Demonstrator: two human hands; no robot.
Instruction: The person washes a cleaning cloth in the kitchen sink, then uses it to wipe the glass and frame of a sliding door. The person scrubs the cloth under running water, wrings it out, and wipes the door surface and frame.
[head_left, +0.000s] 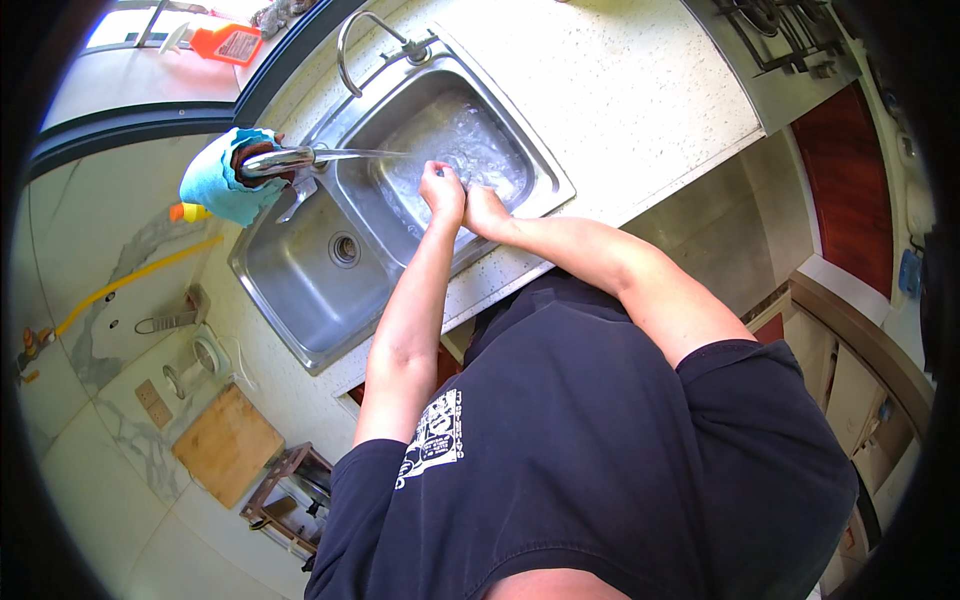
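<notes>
Both hands are together over the near side of the right basin (517, 127) of a stainless steel double sink. My left hand (444, 191) has its fingers curled inward; a small dark spot shows among them, too unclear to name. Close against its wrist is my right hand (486, 212), bent down with its fingers hidden. Rippling, bubbly water (469, 142) lies in this basin. A stream pours into it from the chrome faucet (281, 160), whose spout points over the right basin. Around the faucet's back hangs a light blue cloth (225, 176), with something brown beside it.
The left basin (315, 292) has a drain strainer (345, 249). A second, thin curved tap (343, 56) rises behind the sink. Speckled countertop (622, 90) runs right to a gas stove (780, 45). A wooden cutting board (229, 444) and rack (289, 499) stand left; an orange spray bottle (229, 45) lies by the window.
</notes>
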